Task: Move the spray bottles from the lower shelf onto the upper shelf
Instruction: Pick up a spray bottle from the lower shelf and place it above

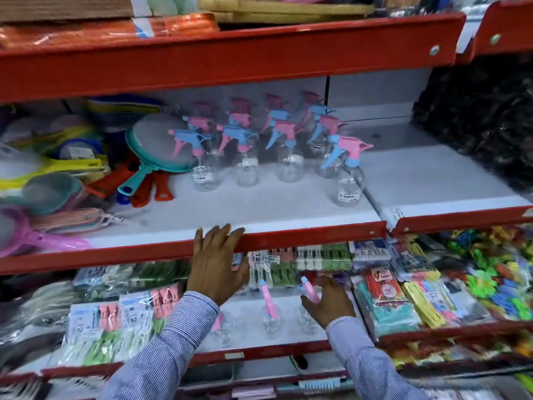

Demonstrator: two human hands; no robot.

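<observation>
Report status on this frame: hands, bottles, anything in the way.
Left hand open, fingers on upper shelf edge. Right hand closing around a spray bottle on lower shelf; grip unconfirmed. Two more wait there. Upper shelf front bare, path clear.

— What does the place look like?
— Shop shelving (288, 197): pale grey boards with red front rails (202, 62), a grey back panel (375, 93) behind.
— And round about?
— Packets of clothes pegs (383, 295) below, plastic sieves (161, 145) at left, a dark bundle (484, 111) at right.
</observation>
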